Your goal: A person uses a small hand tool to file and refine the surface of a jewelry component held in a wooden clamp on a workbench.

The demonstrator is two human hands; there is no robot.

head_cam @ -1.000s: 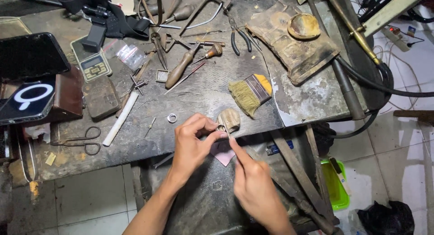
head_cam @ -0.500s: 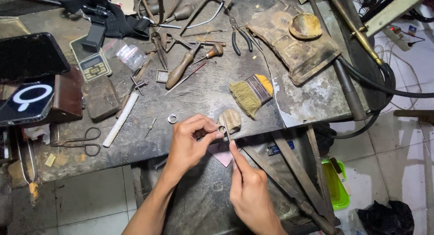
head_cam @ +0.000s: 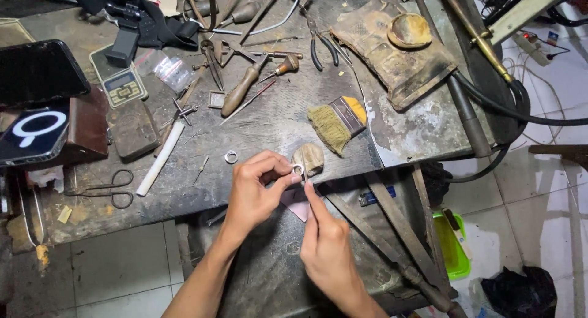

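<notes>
Left hand [head_cam: 254, 192] fingertips pinch a small metal ring [head_cam: 297, 169] against the wooden peg [head_cam: 309, 158] at the workbench [head_cam: 275, 119] edge. Right hand [head_cam: 327, 247] fingers close around a thin tool, its tip at the ring. A brush [head_cam: 338, 123] lies just beyond the peg; a second ring [head_cam: 231, 156] lies left of it.

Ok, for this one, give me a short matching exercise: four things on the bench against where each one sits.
Things:
1. small ring
2. brush
3. scissors
4. loose ring

Places:
A. flat on the bench just left of the left hand
B. near the bench's front left edge
C. pinched in the left hand's fingertips
D. behind the hands, bristles toward them

Pairs: 1-C, 2-D, 3-B, 4-A
</notes>
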